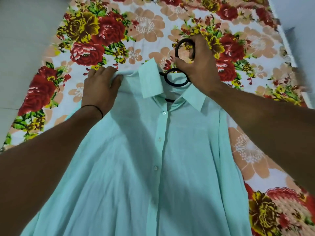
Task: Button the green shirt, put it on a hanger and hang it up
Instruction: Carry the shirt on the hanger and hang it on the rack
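The pale green shirt (136, 159) lies front-up on the flowered bed sheet, its placket buttoned with several white buttons showing. A black hanger (175, 77) sits inside the collar, with its looped neck and hook sticking out above it. My right hand (197, 63) grips the hanger's hook above the collar. At the shirt's left shoulder seam, my left hand (100, 86) pinches the cloth. The hanger's arms are hidden under the fabric, except for a short black bit at the neck opening.
The flowered bed sheet (105, 36) covers the bed under and around the shirt. Grey floor (22, 48) lies to the left of the bed, and a pale wall (298, 14) stands at the far right.
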